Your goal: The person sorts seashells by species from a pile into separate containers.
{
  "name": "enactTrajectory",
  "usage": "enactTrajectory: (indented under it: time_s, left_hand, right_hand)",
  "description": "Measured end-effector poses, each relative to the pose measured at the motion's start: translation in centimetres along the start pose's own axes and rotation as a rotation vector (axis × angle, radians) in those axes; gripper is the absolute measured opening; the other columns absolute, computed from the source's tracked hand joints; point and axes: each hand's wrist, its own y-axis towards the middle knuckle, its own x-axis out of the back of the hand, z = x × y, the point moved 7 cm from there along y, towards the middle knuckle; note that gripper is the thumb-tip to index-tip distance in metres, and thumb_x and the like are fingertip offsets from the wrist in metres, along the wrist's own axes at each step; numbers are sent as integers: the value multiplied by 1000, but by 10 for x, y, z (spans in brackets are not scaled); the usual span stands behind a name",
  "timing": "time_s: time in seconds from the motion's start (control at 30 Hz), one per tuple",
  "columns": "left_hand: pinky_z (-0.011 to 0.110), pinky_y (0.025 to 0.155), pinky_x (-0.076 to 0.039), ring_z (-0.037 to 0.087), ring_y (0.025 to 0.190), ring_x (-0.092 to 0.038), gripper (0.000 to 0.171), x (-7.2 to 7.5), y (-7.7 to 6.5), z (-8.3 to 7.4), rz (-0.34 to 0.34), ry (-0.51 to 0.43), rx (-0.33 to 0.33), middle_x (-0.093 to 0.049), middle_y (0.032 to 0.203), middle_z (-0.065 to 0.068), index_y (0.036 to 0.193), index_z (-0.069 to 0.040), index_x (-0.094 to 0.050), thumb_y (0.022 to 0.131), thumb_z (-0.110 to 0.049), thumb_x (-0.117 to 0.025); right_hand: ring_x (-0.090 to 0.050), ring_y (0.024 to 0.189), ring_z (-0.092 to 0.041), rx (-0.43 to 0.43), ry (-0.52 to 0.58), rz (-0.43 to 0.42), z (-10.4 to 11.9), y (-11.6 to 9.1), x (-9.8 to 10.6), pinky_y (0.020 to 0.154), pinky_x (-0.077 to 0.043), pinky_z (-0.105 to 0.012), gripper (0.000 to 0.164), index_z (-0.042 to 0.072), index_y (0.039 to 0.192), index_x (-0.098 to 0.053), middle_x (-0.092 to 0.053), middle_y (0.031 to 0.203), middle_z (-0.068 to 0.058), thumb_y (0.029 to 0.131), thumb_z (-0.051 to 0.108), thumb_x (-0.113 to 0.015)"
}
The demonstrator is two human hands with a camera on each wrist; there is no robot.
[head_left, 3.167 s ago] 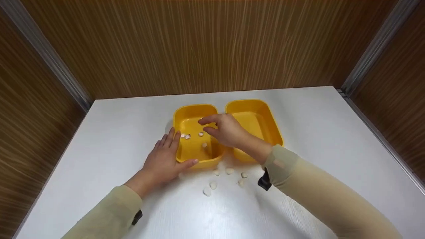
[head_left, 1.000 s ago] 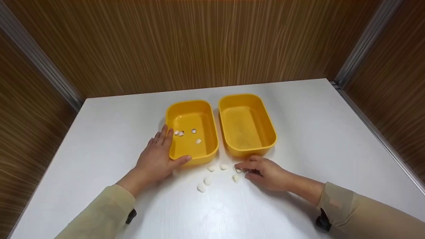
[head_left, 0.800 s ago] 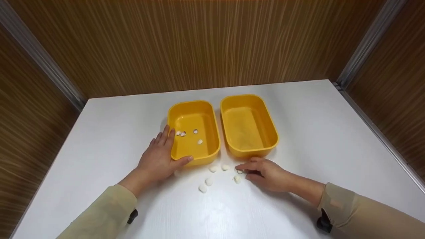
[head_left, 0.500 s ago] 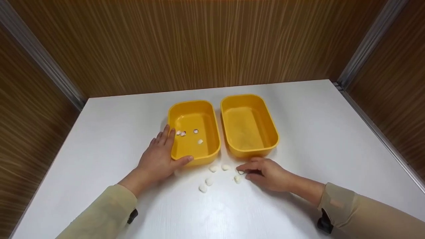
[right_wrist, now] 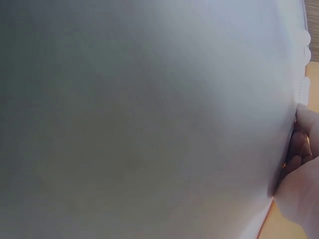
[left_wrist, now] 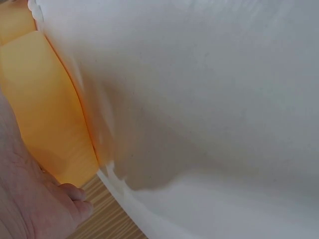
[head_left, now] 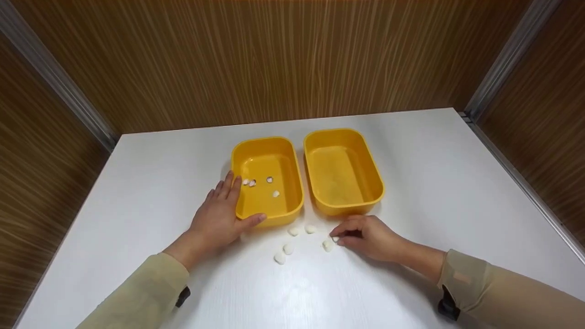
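Observation:
My left hand (head_left: 217,219) rests against the left yellow box (head_left: 299,201), fingers straight along its left side and thumb over the near rim. In the left wrist view, part of the left hand (left_wrist: 37,204) shows beside the box's outer wall (left_wrist: 55,109). Just in front of the right yellow box (head_left: 347,210), my right hand (head_left: 372,237) pinches a small white shell-like piece (head_left: 336,239) between thumb and fingertips, low over the table. Another white piece (head_left: 327,245) lies right beside those fingertips. At the right wrist view's edge, only part of the right hand (right_wrist: 301,184) shows.
Several similar white pieces lie before the boxes, among them one near the gap (head_left: 310,229) and one closer to me (head_left: 279,257). A few small white pieces (head_left: 269,179) sit inside the left box. Wood-grain panels (head_left: 292,64) enclose the white table (head_left: 160,164).
My right hand has moved from above the left box to the table, and its fingers have closed on a white piece, drawing it slightly right. My left hand keeps its place on the box.

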Motion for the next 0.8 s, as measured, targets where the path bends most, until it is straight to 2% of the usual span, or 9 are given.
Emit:
enactTrajectory:
  time_s: [0.23,0.57,0.8]
  left_hand:
    - [55,130,-11,44,160,-15,125,-1,-1,0,4,2,3,2,178,14,170,-5,-7,88,-92,-43]
    - [55,130,-10,43,161,-13,125,0,0,0,10,1,6,3,178,14,170,-5,-8,88,-92,-44]
    - [54,130,-10,43,161,-13,125,0,0,0,17,8,14,4,178,13,171,-6,-7,88,-93,-43]
  right_hand:
    - [-64,91,-12,1,-1,13,0,0,-1,81,-55,-22,15,8,111,-78,-76,102,-1,97,3,-77]
    - [-61,88,-14,127,-83,59,9,0,-2,78,-54,-27,12,8,106,-73,-69,97,-1,98,-1,-72]
    - [-59,90,-15,112,-102,82,10,0,-2,79,-53,-29,11,9,107,-73,-66,98,1,101,1,-70]
